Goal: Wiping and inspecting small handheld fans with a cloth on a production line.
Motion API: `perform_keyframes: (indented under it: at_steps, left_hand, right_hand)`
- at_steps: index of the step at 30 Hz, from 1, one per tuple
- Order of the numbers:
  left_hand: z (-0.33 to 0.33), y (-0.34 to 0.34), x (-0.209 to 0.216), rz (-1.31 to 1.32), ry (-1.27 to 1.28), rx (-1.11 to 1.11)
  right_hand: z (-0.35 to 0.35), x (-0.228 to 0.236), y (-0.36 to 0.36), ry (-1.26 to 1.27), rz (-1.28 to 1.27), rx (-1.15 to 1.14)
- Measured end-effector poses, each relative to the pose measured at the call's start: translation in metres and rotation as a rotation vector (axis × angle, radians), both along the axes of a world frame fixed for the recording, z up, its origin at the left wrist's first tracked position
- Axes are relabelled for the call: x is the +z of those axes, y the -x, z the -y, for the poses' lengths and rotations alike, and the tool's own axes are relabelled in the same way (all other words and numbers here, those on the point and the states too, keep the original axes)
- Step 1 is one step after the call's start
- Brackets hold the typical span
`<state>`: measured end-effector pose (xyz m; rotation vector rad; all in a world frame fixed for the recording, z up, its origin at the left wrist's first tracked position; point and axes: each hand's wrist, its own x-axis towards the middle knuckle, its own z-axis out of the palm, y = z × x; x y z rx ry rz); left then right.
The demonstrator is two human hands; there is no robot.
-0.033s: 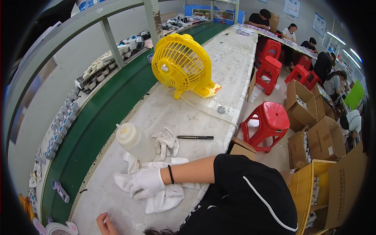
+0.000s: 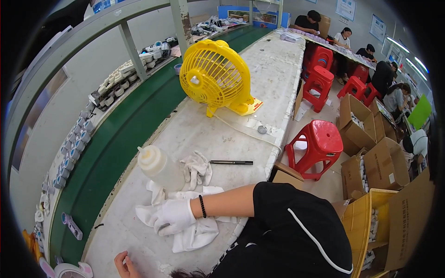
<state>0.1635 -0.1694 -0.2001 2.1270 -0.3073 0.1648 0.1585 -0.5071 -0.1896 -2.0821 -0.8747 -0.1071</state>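
Open over the bare table [image 2: 181, 132], between the yellow fan [image 2: 215, 76] and the standing squeeze bottle [image 2: 161, 167]; crossed low by the fan's cord [image 2: 242, 131] near the edge. Blocked just beyond the gloved hand [image 2: 174, 217] by the squeeze bottle and a crumpled white glove [image 2: 198, 167]; passable above the black pen [image 2: 232, 162], lying flat. Free from the bare hand [image 2: 125, 266] up to the white cloth [image 2: 197, 237]. Unobstructed along much of the green conveyor belt [image 2: 113, 136], bordered by gray metal framing [image 2: 132, 48].

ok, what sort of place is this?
Probably a factory assembly line: a green conveyor belt, rows of small white-and-blue parts alongside it, and open cartons at the right.
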Motion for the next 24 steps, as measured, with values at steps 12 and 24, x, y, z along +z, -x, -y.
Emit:
perform_keyframes:
  at_steps: [12,24]
  left_hand:
    - [0.008,0.007,0.012,-0.003,0.223,0.076]
    - [0.014,0.021,0.035,0.154,-0.056,0.093]
  right_hand:
    - [-0.004,-0.01,-0.007,0.008,0.11,-0.005]
    - [0.0,0.011,-0.003,0.075,0.059,0.052]
